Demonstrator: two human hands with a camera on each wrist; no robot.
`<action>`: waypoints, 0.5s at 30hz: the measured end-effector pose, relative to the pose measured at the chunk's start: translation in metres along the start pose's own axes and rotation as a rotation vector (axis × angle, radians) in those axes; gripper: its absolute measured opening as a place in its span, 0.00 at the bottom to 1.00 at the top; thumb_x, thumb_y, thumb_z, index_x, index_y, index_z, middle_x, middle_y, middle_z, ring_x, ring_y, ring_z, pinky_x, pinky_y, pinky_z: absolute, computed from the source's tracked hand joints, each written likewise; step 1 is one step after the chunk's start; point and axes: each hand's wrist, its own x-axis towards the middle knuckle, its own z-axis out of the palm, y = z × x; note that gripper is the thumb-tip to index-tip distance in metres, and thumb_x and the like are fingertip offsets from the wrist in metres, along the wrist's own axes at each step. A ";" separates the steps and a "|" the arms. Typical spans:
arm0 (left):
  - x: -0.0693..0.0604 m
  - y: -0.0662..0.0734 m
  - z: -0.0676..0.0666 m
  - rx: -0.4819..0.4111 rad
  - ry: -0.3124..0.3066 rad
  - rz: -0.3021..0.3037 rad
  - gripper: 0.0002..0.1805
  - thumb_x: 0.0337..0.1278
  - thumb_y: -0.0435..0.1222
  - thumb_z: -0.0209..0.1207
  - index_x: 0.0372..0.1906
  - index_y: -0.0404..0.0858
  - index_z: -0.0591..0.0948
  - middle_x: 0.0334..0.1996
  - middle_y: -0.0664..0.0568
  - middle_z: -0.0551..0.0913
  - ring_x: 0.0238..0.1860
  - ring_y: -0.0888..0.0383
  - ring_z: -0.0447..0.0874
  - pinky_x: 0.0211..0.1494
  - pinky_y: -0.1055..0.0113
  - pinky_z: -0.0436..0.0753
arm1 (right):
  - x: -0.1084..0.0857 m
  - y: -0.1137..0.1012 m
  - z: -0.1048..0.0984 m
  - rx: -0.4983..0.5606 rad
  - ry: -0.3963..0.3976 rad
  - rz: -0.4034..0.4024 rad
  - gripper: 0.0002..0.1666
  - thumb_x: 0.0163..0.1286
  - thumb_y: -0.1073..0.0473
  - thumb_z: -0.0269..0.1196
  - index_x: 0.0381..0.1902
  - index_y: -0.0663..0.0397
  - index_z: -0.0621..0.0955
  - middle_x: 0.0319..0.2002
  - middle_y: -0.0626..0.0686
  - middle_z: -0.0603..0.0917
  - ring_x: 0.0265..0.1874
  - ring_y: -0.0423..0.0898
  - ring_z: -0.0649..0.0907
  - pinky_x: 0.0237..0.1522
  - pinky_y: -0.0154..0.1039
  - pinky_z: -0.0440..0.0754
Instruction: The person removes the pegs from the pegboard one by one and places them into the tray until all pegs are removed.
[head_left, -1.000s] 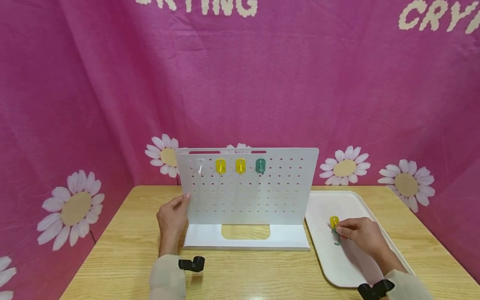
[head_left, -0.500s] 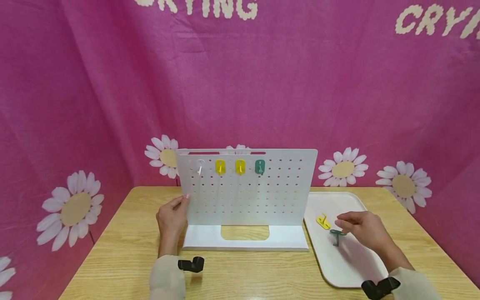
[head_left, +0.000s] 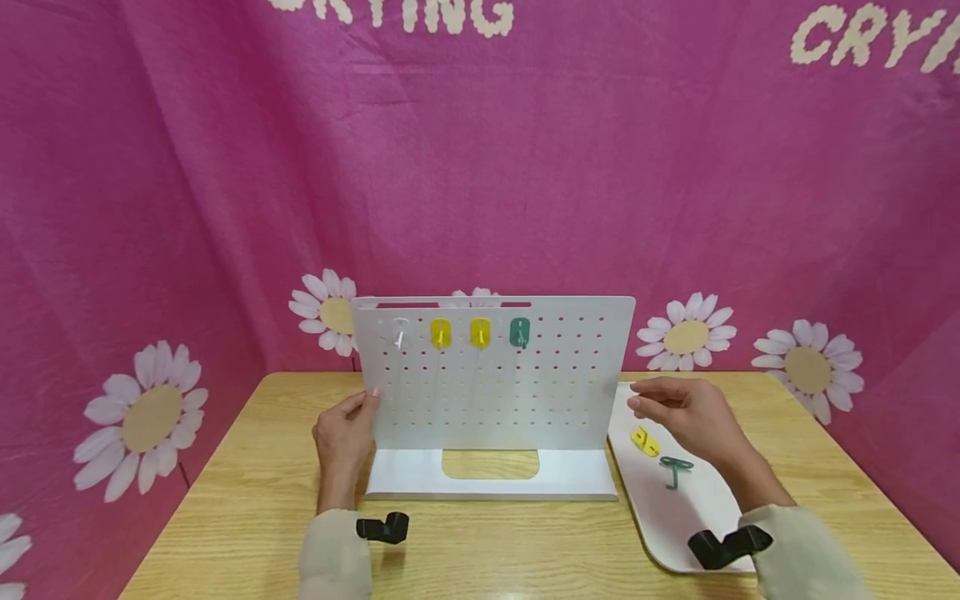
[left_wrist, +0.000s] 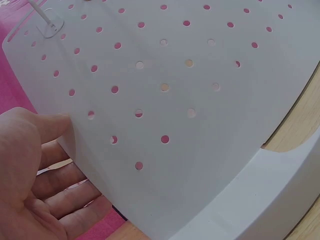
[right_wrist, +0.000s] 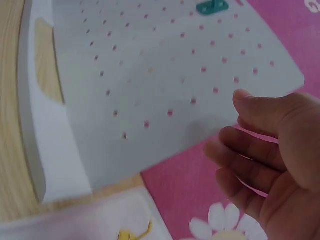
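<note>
A white pegboard point(head_left: 487, 392) stands upright on its base, with a clear hook point(head_left: 401, 333), two yellow hooks point(head_left: 441, 333) and a green hook point(head_left: 520, 332) along its upper rows. My left hand point(head_left: 345, 432) grips the board's left edge; in the left wrist view the thumb lies on the front and the fingers pass behind. Above the far part of the white tray point(head_left: 693, 521), right of the board, hovers my right hand point(head_left: 693, 417), fingers loosely bent and nothing visible between them. A loose yellow hook point(head_left: 645, 442) and a loose green hook point(head_left: 675, 468) lie in the tray.
The wooden table point(head_left: 480, 554) carries the board and the tray. A pink curtain point(head_left: 480, 167) with daisies and lettering hangs behind and at the sides. The board's base has a cut-out through which the wood shows.
My right hand was at the yellow hook, let it drop flat into the tray, then moved up and left toward the board's right edge. The left hand has stayed put.
</note>
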 end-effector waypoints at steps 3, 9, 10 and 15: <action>0.000 0.000 -0.002 0.014 0.005 -0.003 0.28 0.62 0.54 0.64 0.52 0.34 0.87 0.50 0.37 0.85 0.54 0.42 0.81 0.57 0.48 0.76 | 0.009 -0.017 0.008 0.067 -0.007 -0.034 0.22 0.68 0.57 0.69 0.54 0.67 0.84 0.40 0.56 0.88 0.37 0.50 0.88 0.39 0.37 0.83; 0.000 0.000 -0.001 0.000 -0.003 -0.024 0.28 0.62 0.54 0.64 0.53 0.34 0.86 0.51 0.36 0.84 0.55 0.43 0.80 0.58 0.48 0.75 | 0.025 -0.043 0.028 0.118 -0.013 -0.046 0.21 0.67 0.56 0.70 0.54 0.62 0.85 0.45 0.56 0.88 0.41 0.49 0.87 0.45 0.45 0.83; 0.001 -0.001 -0.001 -0.005 -0.004 -0.025 0.28 0.62 0.54 0.64 0.53 0.34 0.86 0.52 0.37 0.84 0.55 0.43 0.80 0.58 0.48 0.76 | 0.027 -0.047 0.031 0.129 -0.014 -0.052 0.21 0.67 0.56 0.70 0.54 0.62 0.85 0.46 0.56 0.88 0.41 0.49 0.87 0.45 0.46 0.83; 0.001 -0.001 0.001 -0.020 -0.003 -0.028 0.27 0.62 0.54 0.65 0.53 0.35 0.86 0.53 0.37 0.83 0.55 0.43 0.80 0.57 0.48 0.77 | 0.041 -0.065 0.044 0.174 -0.010 -0.099 0.20 0.66 0.57 0.71 0.53 0.61 0.86 0.44 0.55 0.88 0.39 0.48 0.86 0.42 0.45 0.83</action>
